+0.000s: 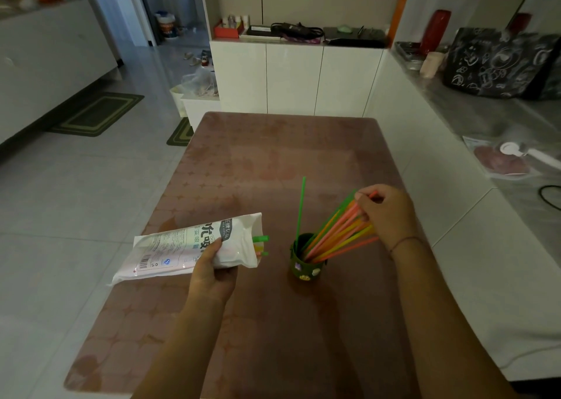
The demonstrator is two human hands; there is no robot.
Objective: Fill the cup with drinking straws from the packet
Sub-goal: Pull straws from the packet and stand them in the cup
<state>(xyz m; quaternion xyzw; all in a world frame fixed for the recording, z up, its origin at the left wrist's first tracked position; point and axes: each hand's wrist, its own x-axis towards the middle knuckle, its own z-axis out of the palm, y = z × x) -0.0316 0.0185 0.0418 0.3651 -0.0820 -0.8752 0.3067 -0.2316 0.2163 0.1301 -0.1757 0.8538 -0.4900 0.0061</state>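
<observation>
The left hand (212,265) curls round a white printed plastic straw packet (188,246), held left of the small dark green decorated cup (306,260); a few straw ends poke from the packet's open mouth. The right hand (385,216) pinches a fanned bundle of orange, yellow and green straws (337,234), too overlapped to count, their lower ends in the cup. One green straw (301,207) stands upright there. The pink patterned tabletop (273,161) lies bare beyond the cup.

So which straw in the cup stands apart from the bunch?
The lone green straw: it stands nearly upright in the cup, untouched, while the others lean right, bunched in the right hand.
</observation>
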